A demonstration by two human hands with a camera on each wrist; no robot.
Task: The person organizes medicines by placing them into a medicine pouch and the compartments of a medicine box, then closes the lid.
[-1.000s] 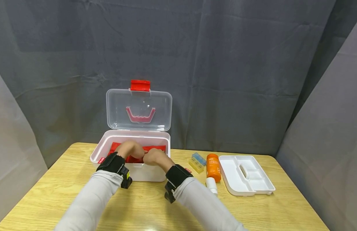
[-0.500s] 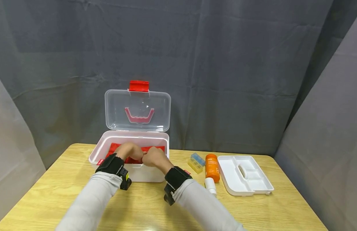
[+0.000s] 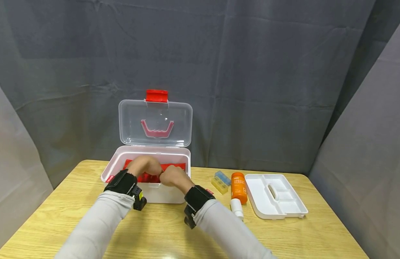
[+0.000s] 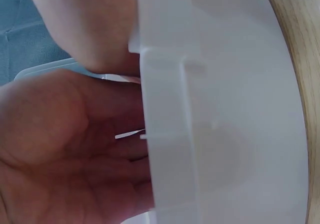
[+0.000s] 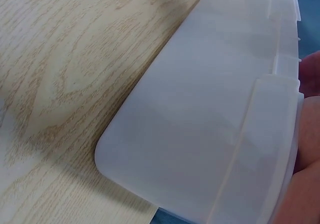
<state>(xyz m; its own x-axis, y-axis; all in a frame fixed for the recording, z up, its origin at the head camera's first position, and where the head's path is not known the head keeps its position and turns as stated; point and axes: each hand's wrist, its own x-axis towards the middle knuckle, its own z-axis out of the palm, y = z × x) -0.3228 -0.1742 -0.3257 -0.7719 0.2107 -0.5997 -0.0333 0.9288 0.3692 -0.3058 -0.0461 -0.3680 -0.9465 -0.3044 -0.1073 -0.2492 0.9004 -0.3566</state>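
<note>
A red fabric-like item (image 3: 149,178) lies inside the pale plastic box (image 3: 166,196), its exact kind unclear under the hands. My left hand (image 3: 144,165) reaches over the front wall into the box, bent at the wrist above the red item. Close beside it, my right hand (image 3: 173,175) also dips in, with its knuckles up near the red item. In the left wrist view, the box wall (image 4: 235,119) hides the fingertips of the left hand (image 4: 60,149). Only part of the right hand (image 5: 305,159) shows in the right wrist view, behind the wall.
The box's clear lid (image 3: 132,122), with a pink handle and red latch, stands raised behind. To the right on the wooden table (image 3: 167,237) are a blue-and-yellow pill case (image 3: 221,182), an orange bottle (image 3: 239,187), a white bottle (image 3: 236,208) and a white compartment tray (image 3: 292,207).
My left hand and forearm have shifted slightly to the left, and its fingertips beside the right hand no longer show. My right hand stays nearly still in the box.
</note>
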